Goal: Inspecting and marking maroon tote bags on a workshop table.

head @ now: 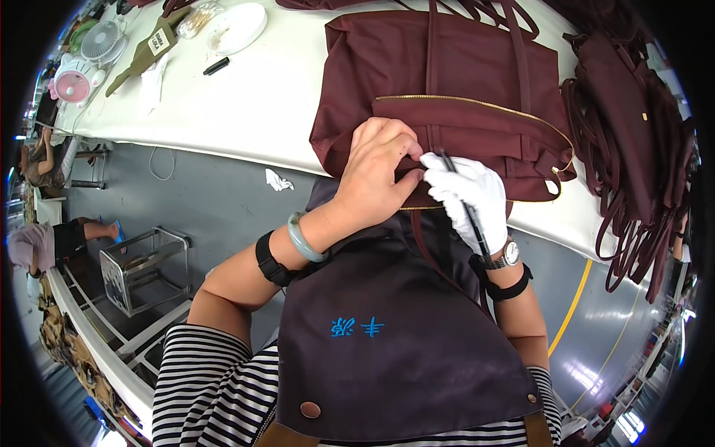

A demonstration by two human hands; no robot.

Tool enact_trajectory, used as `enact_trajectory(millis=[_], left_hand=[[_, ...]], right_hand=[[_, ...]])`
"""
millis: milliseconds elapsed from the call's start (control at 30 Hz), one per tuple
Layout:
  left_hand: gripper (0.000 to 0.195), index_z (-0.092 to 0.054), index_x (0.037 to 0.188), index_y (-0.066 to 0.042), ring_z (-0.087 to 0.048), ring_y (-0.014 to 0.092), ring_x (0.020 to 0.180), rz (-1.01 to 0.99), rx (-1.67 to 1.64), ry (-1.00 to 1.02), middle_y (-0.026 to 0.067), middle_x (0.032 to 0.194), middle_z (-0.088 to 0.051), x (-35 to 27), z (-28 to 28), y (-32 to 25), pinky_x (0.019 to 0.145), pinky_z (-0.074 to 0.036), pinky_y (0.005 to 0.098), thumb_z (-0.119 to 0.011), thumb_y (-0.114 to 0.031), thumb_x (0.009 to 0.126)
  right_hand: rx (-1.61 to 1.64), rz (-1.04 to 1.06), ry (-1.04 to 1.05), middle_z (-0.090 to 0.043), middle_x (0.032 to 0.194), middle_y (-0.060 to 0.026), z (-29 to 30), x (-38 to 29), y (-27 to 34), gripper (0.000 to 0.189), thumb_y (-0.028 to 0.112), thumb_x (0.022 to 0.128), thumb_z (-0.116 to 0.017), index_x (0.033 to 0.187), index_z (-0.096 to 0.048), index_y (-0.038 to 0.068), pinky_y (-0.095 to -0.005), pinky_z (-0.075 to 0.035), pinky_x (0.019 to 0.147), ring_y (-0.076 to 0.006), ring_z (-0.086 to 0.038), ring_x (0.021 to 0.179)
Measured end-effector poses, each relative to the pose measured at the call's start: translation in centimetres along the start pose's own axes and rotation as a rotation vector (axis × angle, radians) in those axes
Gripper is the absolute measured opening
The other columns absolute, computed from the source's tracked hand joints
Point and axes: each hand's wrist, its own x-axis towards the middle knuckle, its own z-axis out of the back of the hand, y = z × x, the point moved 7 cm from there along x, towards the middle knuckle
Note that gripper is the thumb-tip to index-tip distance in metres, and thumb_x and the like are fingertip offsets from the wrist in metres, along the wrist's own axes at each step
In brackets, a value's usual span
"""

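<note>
A maroon fabric bag point(380, 61) with long straps lies on the white-covered table, its gold-toothed zipper point(475, 102) undone along a curved opening. My bare left hand point(380, 167) rests at that opening, thumb and index finger bent close to my right fingertips; whether they pinch some fabric cannot be told. On my right hand point(469, 193) is a white glove, and a slim black pen-like tool point(472, 215) is held in it, lying across the palm towards the wrist. The bag's near edge hangs by my dark apron point(391, 268). The inside of the bag is mostly hidden by both hands.
More maroon bags point(620, 134) with dangling straps are heaped at the right. On the table point(251, 112) lie a black cap point(216, 66), a white plate point(237, 28), an olive fabric piece point(148, 50) and small fans point(74, 84). A metal-framed stool point(145, 268) stands left; people sit beyond.
</note>
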Motion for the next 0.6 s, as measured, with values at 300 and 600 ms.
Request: enact_trajectory(millis=[300,600], left_hand=[[0.026,-0.058,0.088,-0.007,-0.052,0.026,0.102,0.001,0.008,0.021,0.0042,0.1,-0.059,0.0,-0.1,-0.1,0.095,-0.037,0.0385,-0.076,-0.002,0.07],[0.026,-0.058,0.088,-0.007,-0.052,0.026,0.101,0.005,-0.001,0.022,0.0045,0.1,-0.058,-0.1,-0.1,0.0,0.094,-0.036,0.0384,-0.074,0.0,0.069]], right_hand=[[0.001,0.036,0.004,-0.072,0.107,-0.0016,0.2,0.3,0.5,0.022,0.013,0.078,-0.068,0.1,-0.071,0.01,-0.0366,-0.053,0.072,-0.0236,-0.066,0.088],[0.187,-0.145,-0.108,-0.074,0.099,-0.0058,1.0,-0.4,-0.9,0.021,0.01,0.082,-0.062,0.1,-0.073,0.007,-0.0346,-0.052,0.074,-0.0231,-0.066,0.086]])
